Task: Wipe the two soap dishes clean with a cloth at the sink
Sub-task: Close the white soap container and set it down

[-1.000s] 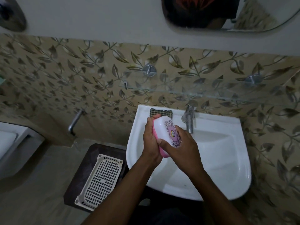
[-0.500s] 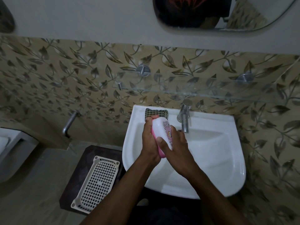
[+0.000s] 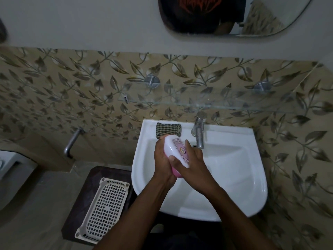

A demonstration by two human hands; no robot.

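One soap dish (image 3: 177,150), a white lid with a patterned pink label over a pink base, was held tilted above the basin of the white sink (image 3: 252,168), toward its rear left.

The left hand (image 3: 162,159) was wrapped round the dish's left side, with its fingers curled behind it. The right hand (image 3: 192,163) gripped the dish from the right. Its thumb lay on the white lid near the lower end, and one fingertip showed over the upper edge beside the label. Both hands were closed on the same dish.

The checked cloth (image 3: 168,129) lay folded on the sink's rear ledge, just behind the dish and left of the chrome tap (image 3: 199,134). Whether the dish's upper end touched the cloth could not be determined.

A glass shelf (image 3: 216,101) ran along the leaf-patterned tiled wall above the tap, and a mirror (image 3: 270,15) hung higher up. Left of the sink, a white perforated plastic basket (image 3: 106,201) rested on a dark low stand (image 3: 77,195).
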